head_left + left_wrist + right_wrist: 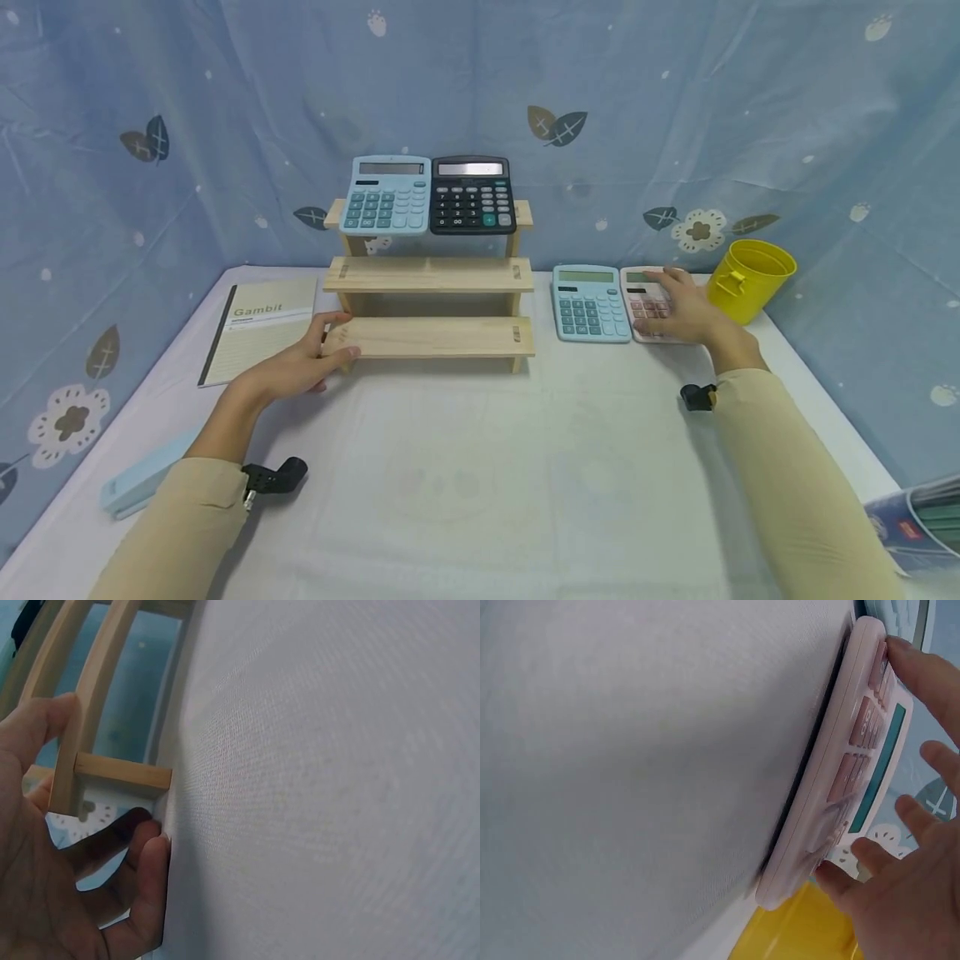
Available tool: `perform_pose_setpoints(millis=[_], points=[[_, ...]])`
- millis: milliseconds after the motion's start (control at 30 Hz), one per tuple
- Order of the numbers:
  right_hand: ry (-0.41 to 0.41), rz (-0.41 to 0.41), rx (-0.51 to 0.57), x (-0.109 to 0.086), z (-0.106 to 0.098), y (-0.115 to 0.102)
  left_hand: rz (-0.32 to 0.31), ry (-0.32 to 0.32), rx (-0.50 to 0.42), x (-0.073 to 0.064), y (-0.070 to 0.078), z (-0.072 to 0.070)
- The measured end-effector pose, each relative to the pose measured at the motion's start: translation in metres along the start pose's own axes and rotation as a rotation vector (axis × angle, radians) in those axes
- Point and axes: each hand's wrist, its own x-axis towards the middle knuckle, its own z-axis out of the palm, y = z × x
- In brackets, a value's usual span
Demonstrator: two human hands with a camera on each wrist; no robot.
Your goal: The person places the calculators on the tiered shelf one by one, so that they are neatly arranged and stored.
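My left hand (303, 358) is at the left end of a stepped wooden rack (431, 337). In the left wrist view its thumb (46, 720) lies on the lowest plank's front edge, with fingers curled around the plank's end. A pink calculator (840, 772) lies flat on the table at the right. Over it my right hand (686, 312) spreads its fingers, the thumb touching the keypad edge. Just left of that sits a light blue calculator (591, 304). On the rack's top tier a second light blue calculator (386, 196) and a black calculator (472, 196) lean side by side.
A Gambit notebook (262, 325) lies left of the rack. Partly behind the left sleeve is a light blue stapler-like object (142, 483). A yellow bucket (750, 283) stands at the back right, and a dark blue container (911, 525) at the right edge.
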Motion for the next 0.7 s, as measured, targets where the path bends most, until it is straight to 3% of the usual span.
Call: perform_pose_setpoints(millis=[300,700], points=[[-0.061,0.013,0.028,-0.0036,0.006,0.0018,0.014,-0.004,-0.016,-0.0009,-0.0001,0.0022],[-0.108,0.114,-0.01,-0.003,0.0067,-0.0049,0.012,0.004,-0.012,-0.0032,0.0013,0.0015]])
